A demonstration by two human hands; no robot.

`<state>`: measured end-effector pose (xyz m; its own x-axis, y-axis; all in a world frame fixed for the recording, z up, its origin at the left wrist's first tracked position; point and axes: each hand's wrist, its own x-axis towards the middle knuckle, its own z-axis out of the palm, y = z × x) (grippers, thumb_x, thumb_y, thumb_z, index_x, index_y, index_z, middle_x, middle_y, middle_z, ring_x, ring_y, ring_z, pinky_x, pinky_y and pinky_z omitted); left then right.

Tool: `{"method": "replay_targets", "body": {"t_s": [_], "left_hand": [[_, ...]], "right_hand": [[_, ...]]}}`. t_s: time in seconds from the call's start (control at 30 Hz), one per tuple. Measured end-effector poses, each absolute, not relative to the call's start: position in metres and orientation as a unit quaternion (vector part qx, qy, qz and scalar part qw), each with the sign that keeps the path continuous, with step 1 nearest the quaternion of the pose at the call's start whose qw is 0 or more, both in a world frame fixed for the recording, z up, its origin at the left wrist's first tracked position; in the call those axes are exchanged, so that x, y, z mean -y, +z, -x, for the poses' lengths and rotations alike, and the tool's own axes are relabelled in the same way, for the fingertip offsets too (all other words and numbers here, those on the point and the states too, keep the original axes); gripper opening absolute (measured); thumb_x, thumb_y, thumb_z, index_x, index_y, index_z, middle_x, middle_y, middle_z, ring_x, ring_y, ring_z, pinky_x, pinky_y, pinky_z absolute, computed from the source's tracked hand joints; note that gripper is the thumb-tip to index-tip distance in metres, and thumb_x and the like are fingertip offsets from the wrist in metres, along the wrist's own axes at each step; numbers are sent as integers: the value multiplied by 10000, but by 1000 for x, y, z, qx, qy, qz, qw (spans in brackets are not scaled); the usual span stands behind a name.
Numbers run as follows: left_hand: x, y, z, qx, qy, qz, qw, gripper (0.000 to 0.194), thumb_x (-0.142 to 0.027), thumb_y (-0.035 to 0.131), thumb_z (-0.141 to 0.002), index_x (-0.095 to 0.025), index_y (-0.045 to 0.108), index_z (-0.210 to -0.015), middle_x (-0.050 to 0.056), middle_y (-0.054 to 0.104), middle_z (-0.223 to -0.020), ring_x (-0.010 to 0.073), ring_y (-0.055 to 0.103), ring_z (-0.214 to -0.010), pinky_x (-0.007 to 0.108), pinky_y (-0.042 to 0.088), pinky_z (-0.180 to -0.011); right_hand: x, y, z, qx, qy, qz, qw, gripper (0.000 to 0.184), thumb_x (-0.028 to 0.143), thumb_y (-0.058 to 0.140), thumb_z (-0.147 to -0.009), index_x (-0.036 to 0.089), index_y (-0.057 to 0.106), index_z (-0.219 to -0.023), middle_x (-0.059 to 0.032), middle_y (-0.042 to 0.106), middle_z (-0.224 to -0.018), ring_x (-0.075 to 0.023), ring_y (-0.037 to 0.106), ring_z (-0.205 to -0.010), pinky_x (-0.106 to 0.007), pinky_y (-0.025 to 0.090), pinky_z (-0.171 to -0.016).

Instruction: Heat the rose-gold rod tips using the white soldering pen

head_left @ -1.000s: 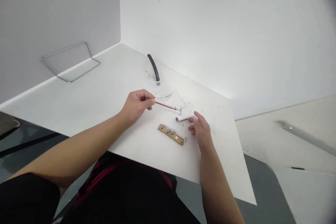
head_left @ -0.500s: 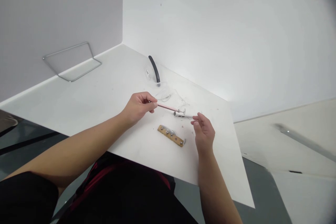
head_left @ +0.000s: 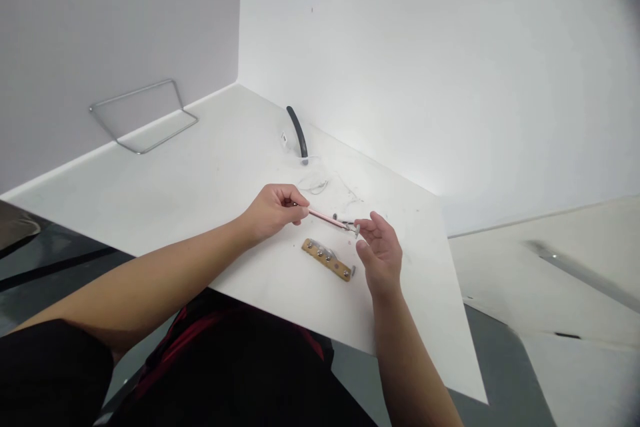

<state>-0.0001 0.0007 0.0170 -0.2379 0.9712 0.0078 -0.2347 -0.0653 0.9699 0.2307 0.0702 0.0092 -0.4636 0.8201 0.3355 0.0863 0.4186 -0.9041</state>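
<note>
Tool tip and its metal piece now reach the right hand

The pink pen-shaped tool (head_left: 325, 216) slants above the worktop (head_left: 225, 153), the left hand's (head_left: 277, 212) grip closed on its near end. A small metal piece (head_left: 357, 231) sits at its tip. Half a second ago that tip was over the pale tube (head_left: 335, 216); it has since come nearer the person and to the right, bringing the piece to the gap between the right hand's (head_left: 383, 253) thumb and fingers. That grip is parted, and whether skin meets metal cannot be told. The piece thus appears within the right hand's reach, the tool carrying it.

The tube lies just behind, mostly hidden. Nearer the person, the wooden strip (head_left: 325, 260) lies where it was, with shiny round heads along it and a small grey part (head_left: 353, 271) beside its right end. Farther back stand clear plastic (head_left: 314, 181) and a black curved handle (head_left: 299, 133).
</note>
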Motion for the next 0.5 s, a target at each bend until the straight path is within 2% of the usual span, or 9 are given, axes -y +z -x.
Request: {"method": "replay_targets", "body": {"t_s": [0.2, 0.5], "left_hand": [[-1, 14, -2, -486, 615, -387, 486, 46, -161, 658, -635, -157, 632, -673, 1, 586, -555, 110, 554, -505, 249, 453, -505], [-1, 16, -6, -499, 602, -386, 490, 46, -140, 656, -631, -160, 630, -663, 1, 590, -534, 108, 551, -502, 240, 438, -502]], "right_hand": [[-68, 8, -225, 739, 436, 308, 412, 540, 228, 632, -744, 259, 420, -1239, -70, 574, -1037, -222, 542, -1025, -479, 393, -944], [-65, 4, -220, 728, 417, 335, 429, 437, 193, 636, -736, 254, 508, -1150, -31, 605, -858, -193, 585, -859, -437, 465, -840]]}}
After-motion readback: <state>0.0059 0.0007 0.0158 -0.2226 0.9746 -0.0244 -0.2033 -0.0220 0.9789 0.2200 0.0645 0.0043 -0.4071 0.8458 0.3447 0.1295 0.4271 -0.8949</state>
